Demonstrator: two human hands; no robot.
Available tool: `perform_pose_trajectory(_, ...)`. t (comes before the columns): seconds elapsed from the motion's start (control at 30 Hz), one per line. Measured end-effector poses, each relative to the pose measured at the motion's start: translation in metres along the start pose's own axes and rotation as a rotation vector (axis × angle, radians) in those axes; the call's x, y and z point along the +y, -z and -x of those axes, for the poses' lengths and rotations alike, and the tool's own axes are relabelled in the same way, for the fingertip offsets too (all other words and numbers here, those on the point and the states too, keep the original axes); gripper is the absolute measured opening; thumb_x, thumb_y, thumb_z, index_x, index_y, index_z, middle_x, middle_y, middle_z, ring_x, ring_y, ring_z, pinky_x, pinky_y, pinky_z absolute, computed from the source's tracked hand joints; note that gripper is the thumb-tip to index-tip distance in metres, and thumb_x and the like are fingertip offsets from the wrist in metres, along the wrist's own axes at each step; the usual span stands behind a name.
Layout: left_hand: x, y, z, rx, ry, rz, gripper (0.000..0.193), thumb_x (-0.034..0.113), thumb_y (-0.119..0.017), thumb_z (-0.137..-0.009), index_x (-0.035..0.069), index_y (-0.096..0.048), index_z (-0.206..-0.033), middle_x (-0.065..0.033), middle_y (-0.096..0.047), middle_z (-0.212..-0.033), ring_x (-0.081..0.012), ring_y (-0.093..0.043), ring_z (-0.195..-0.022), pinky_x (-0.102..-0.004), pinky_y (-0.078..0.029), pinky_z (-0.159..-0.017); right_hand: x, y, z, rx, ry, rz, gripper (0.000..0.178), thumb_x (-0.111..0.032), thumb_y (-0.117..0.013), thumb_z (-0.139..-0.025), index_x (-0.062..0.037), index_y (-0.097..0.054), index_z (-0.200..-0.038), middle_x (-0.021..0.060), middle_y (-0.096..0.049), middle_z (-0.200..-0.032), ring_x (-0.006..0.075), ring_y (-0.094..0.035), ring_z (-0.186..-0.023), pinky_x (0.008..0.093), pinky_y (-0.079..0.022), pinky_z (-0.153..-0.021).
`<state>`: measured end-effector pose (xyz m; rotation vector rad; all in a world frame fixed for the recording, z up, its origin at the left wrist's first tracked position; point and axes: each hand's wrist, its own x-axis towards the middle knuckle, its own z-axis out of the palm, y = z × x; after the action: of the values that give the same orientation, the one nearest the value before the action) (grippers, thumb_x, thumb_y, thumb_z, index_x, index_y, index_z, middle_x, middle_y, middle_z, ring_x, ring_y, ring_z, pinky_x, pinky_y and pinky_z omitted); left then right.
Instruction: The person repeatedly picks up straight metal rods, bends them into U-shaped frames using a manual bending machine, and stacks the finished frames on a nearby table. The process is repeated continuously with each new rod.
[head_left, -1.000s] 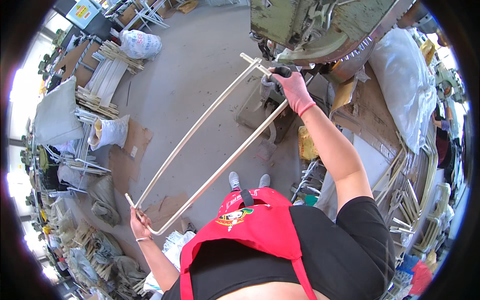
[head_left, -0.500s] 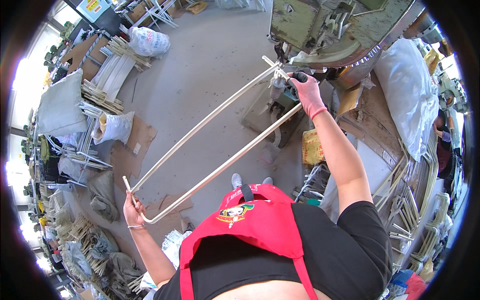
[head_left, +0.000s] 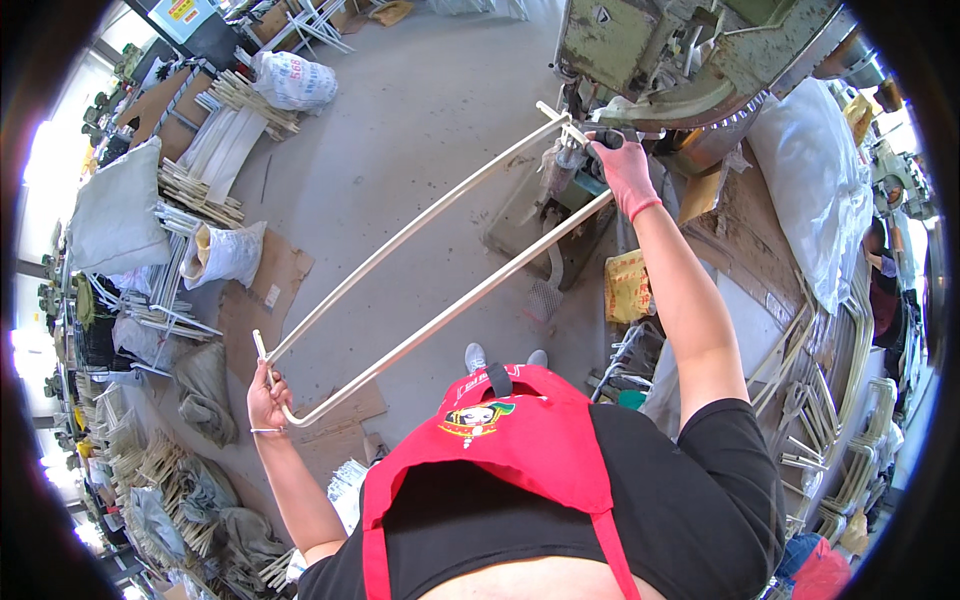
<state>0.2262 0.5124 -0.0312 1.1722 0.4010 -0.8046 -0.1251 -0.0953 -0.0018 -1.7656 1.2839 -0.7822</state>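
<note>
A long cream-coloured bent tube frame [head_left: 462, 284] stretches slantwise in front of me, its two long bars running side by side. My bare left hand [head_left: 268, 400] is closed round its near left end, where a short stub sticks up. At the far right end, my right hand [head_left: 624, 172], in a pink glove with dark fingertips, is closed on the frame. That end lies at the edge of a worn green machine [head_left: 640, 60], by its lower working parts. Whether the frame touches the machine there I cannot tell.
Below the machine's head is its base [head_left: 510, 215] with a hose. A yellow sack [head_left: 627, 286] lies under my right arm. A large clear plastic bag [head_left: 812, 190] stands at the right, with tube frames near it. Bundled tubes and white sacks [head_left: 225, 253] line the left.
The frame and both hands have shifted slightly; its far end has moved a little right and up, closer in against the machine. Both hands keep their hold.
</note>
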Motion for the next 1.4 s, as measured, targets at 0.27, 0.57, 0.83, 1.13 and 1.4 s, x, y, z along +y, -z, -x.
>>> perform_pose_trajectory(0.27,0.009,-0.004,-0.010,-0.025,0.004,0.013,0.021,0.029,-0.057,-0.100,0.010,-0.059,-0.092,-0.0025,-0.055,-0.067,-0.0059,-0.039,-0.041,-0.0192,-0.027,-0.033,0.001,0.005,0.006,-0.025,0.027,-0.007,0.015,-0.015,-0.070,-0.085,-0.0066,-0.075,-0.096,0.0039,-0.074,-0.087,0.0132,-0.066,-0.080,0.0272,-0.049,-0.078)
perform_pose_trajectory(0.57,0.025,-0.011,-0.032,-0.045,0.062,0.022,0.019,0.028,-0.057,-0.100,0.011,-0.061,-0.093,-0.0031,-0.056,-0.071,-0.0055,-0.039,-0.042,-0.0188,-0.028,-0.035,0.000,-0.006,-0.009,0.064,0.080,0.085,0.033,-0.023,-0.074,-0.081,-0.0043,-0.067,-0.107,0.0135,-0.068,-0.107,0.0251,-0.062,-0.101,0.0337,-0.046,-0.091)
perform_pose_trajectory(0.83,0.032,-0.011,-0.044,-0.046,0.090,0.002,0.018,0.029,-0.057,-0.100,0.012,-0.061,-0.096,-0.0014,-0.055,-0.071,-0.0049,-0.039,-0.042,-0.0182,-0.029,-0.035,0.012,-0.002,-0.011,0.035,0.118,-0.086,0.023,-0.013,-0.072,-0.084,-0.0034,-0.068,-0.105,0.0070,-0.071,-0.099,0.0159,-0.065,-0.089,0.0288,-0.048,-0.083)
perform_pose_trajectory(1.13,0.035,-0.022,-0.023,-0.035,0.017,-0.009,0.020,0.029,-0.052,-0.103,0.012,-0.060,-0.096,-0.0015,-0.056,-0.071,-0.0043,-0.039,-0.042,-0.0176,-0.028,-0.034,0.011,0.008,-0.001,-0.010,0.015,-0.104,0.017,-0.010,-0.066,-0.087,-0.0010,-0.075,-0.099,0.0025,-0.073,-0.090,0.0078,-0.065,-0.078,0.0231,-0.050,-0.074)
perform_pose_trajectory(1.4,0.044,-0.015,-0.011,-0.089,-0.003,0.003,0.013,0.025,-0.054,-0.102,0.014,-0.059,-0.098,-0.0015,-0.055,-0.072,-0.0036,-0.037,-0.041,-0.0177,-0.027,-0.033,0.021,-0.002,0.004,-0.053,0.079,0.135,0.019,-0.009,-0.066,-0.086,-0.0024,-0.074,-0.102,-0.0007,-0.072,-0.084,0.0066,-0.062,-0.075,0.0227,-0.049,-0.071)
